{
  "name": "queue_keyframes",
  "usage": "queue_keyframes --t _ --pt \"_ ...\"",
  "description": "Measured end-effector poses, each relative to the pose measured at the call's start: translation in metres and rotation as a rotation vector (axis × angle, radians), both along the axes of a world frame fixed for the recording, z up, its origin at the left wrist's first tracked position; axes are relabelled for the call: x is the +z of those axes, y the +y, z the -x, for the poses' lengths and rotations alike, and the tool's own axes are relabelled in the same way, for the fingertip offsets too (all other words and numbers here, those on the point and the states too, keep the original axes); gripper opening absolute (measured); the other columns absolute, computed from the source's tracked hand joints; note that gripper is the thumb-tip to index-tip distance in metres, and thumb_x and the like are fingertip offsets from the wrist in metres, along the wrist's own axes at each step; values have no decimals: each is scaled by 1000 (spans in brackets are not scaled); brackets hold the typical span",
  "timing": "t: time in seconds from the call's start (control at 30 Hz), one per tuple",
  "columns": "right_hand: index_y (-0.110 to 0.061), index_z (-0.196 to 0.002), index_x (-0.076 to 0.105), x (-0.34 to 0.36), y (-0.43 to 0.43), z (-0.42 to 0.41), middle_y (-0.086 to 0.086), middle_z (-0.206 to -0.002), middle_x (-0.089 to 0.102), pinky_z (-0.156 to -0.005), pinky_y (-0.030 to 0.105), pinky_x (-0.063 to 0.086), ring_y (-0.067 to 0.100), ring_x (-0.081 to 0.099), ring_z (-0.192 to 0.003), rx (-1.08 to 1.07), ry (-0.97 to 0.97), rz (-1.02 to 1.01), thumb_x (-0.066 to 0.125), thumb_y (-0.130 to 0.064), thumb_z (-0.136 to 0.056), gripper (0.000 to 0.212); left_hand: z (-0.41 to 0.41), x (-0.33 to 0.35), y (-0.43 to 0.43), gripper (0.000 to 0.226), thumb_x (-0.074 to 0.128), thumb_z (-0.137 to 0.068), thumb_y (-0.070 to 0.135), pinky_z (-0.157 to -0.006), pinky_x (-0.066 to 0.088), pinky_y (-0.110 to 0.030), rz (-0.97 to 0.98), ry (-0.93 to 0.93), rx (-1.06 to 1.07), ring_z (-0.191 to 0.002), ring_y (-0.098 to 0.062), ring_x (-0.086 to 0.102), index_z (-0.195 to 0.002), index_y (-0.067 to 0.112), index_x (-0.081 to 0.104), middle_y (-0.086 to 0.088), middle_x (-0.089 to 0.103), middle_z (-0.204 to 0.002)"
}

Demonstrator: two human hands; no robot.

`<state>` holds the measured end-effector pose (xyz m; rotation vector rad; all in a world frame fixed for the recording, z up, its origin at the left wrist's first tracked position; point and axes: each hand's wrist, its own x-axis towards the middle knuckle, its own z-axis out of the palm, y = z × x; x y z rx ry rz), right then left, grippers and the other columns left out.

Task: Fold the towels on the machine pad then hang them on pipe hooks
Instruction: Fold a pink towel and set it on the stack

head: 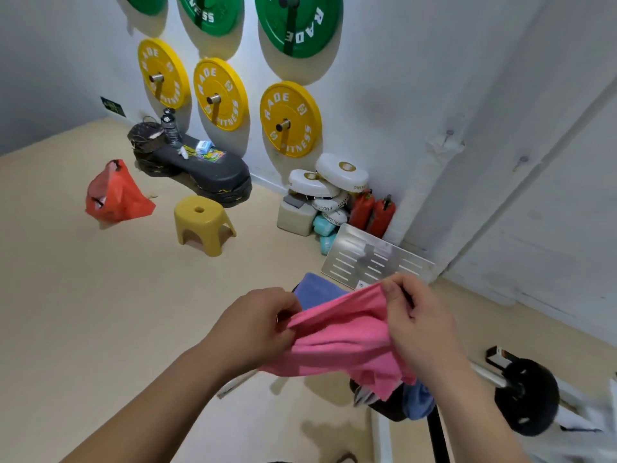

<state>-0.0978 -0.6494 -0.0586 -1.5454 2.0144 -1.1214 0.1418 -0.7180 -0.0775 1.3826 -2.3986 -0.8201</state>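
A pink towel is held up over a blue towel. One edge is pinched in the grip of the left hand, the top corner in that of the right hand.

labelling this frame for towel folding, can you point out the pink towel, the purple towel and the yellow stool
pink towel (344, 335), head view, middle of the stretched cloth
purple towel (317, 289), head view, its visible upper face behind the pink one
yellow stool (208, 219), head view, seat top just below the hole
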Motion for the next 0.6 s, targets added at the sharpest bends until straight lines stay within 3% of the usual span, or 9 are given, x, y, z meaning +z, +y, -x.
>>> queue_keyframes --t 0.13,0.17,0.3,0.37,0.47,0.6 --pt "-29 -88 62 -19 7 19 -7 -78 65 -73 37 49 13 62 -80 -189 -57 -58 50 -30 -105 21 -26 -15 3 14 66 -77 39 -59 44 -29 -61 -87 -3 -69 -5 56 -68 41 56 15 59 -70" --pt "-28 -89 62 -22 10 21 -7 -79 66 -72 36 48 16 62 -82 -218 -49 -68 50 -30 -105 21 -29 -17 3 5 61 -78 39 -61 47 -30 -31 -89 15 -72 -7 57 -73 40 59 14 60 -73" --pt "-22 -93 64 -22 21 23 -6 -81 66 -63 19 43 7 59 -75 -279 -45 -88 49 -26 -107 21 -26 -15 10 24 53 -77 33 -65 55 -35 24 -49 128 -79 -15 64 -99 34 63 12 69 -80" --pt "-23 -96 64 -21 23 25 -7 -83 66 -66 28 42 6 58 -77 -300 -59 -91 48 -27 -107 20 -24 -10 17 22 55 -74 28 -62 55 -35 -83 63 190 -71 -13 64 -95 33 57 11 69 -72" --pt "-27 -93 62 -15 27 33 -9 -81 64 -64 26 39 8 58 -78 -326 -83 -65 49 -25 -107 20 -21 0 25 12 55 -73 25 -64 58 -39 -132 145 230 -68 -10 65 -77 29 66 12 71 -68" --pt "-21 -91 61 3 33 51 -7 -80 62 -63 16 37 1 54 -75 -335 -76 -35 48 -24 -107 20 -9 3 32 25 55 -86 13 -70 55 -33 -19 15 216 -77 -10 63 -84 31 73 12 67 -80"
